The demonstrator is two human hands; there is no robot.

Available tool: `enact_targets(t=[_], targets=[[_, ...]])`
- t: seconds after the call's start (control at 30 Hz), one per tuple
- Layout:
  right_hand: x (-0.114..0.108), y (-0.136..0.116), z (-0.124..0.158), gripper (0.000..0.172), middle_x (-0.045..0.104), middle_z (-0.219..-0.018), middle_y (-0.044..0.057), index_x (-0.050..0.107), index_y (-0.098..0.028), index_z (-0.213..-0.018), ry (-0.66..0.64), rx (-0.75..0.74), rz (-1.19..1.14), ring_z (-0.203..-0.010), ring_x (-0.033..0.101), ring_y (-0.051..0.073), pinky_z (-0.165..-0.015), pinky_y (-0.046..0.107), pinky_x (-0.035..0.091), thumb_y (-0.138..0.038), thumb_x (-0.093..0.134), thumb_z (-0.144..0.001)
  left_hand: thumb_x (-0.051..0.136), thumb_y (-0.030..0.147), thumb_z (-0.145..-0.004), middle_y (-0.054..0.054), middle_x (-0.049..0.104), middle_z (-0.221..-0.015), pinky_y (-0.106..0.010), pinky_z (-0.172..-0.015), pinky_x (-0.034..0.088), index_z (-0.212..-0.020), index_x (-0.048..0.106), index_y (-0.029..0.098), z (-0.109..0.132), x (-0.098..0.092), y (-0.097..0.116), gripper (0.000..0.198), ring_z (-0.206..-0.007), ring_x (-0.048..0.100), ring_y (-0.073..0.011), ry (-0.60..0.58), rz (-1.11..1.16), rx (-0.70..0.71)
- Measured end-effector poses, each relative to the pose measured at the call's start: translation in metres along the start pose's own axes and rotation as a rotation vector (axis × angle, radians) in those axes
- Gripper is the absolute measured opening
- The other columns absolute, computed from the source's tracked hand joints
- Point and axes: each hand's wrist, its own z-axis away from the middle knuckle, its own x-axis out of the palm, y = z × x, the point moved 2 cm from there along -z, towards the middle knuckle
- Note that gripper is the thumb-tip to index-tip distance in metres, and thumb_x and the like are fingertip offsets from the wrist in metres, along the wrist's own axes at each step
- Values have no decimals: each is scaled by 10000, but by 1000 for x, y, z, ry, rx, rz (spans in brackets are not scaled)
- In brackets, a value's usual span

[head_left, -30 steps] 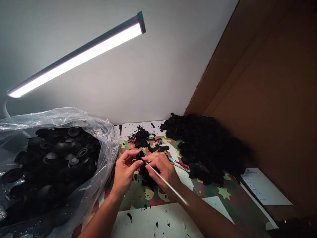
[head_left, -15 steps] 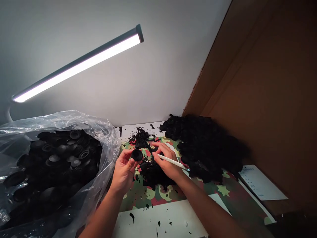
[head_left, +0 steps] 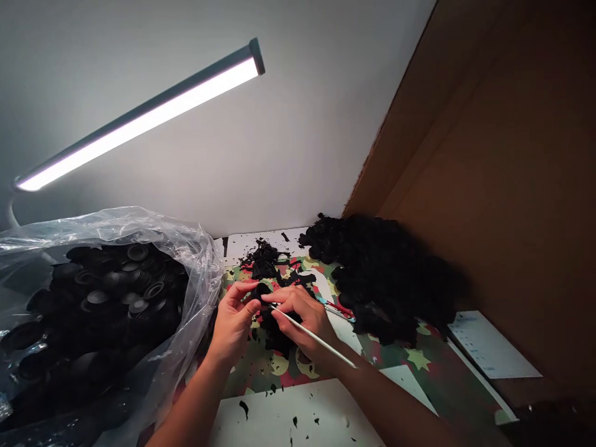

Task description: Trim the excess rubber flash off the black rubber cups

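Between the fingertips of my left hand (head_left: pixel 235 316) is a small round black rubber part (head_left: pixel 261 290) with a ribbed side. My right hand (head_left: pixel 305 320) grips a thin white stick-like tool (head_left: pixel 321 343) like a pen. The tool's front end meets the rubber part, where my fingers partly hide the contact. Below both hands lie black rubber scraps (head_left: pixel 279 332) on a camouflage-patterned sheet (head_left: pixel 298 367). Just right of my right hand lies a red and blue tool (head_left: pixel 339 308), partly covered.
A clear plastic bag (head_left: pixel 205 267) full of ribbed black parts stands at left. A large pile of black pieces (head_left: pixel 391 279) lies at right, beside a cardboard wall (head_left: pixel 503 186). A lit lamp (head_left: pixel 139 124) hangs above. White paper (head_left: pixel 284 416) lies in front.
My right hand has moved left and brought the white tool up to the rubber part. The part has turned in my left fingers. The red and blue tool is now more exposed.
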Motion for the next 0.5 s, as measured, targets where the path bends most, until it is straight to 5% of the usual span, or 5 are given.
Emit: enact_targets(t=[0.23, 0.37, 0.5], targets=[[6, 10, -2, 156, 750, -1005, 67, 598, -216, -970, 75, -109, 246, -890, 677, 199, -846, 377, 501, -149, 460, -1002, 929, 328, -590, -42, 698, -872, -243, -726, 550, -853, 750, 175, -1, -3, 1, 352, -820, 658, -170, 8, -171, 106], [-14, 37, -6, 195, 721, -938, 92, 612, -213, -976, 201, 135, 435, -895, 667, 238, -861, 401, 504, -161, 424, -988, 917, 367, -613, -38, 701, -848, -234, -711, 554, -857, 744, 181, 5, 2, 10, 352, -803, 666, -166, 18, -156, 177], [-30, 45, -5, 182, 696, -992, 73, 538, -234, -747, 137, 278, 287, -928, 659, 229, -816, 357, 523, -250, 513, -926, 927, 359, -612, -19, 715, -874, -196, -671, 558, -954, 730, 217, 7, 6, 15, 419, -749, 671, -127, -31, 14, 82]])
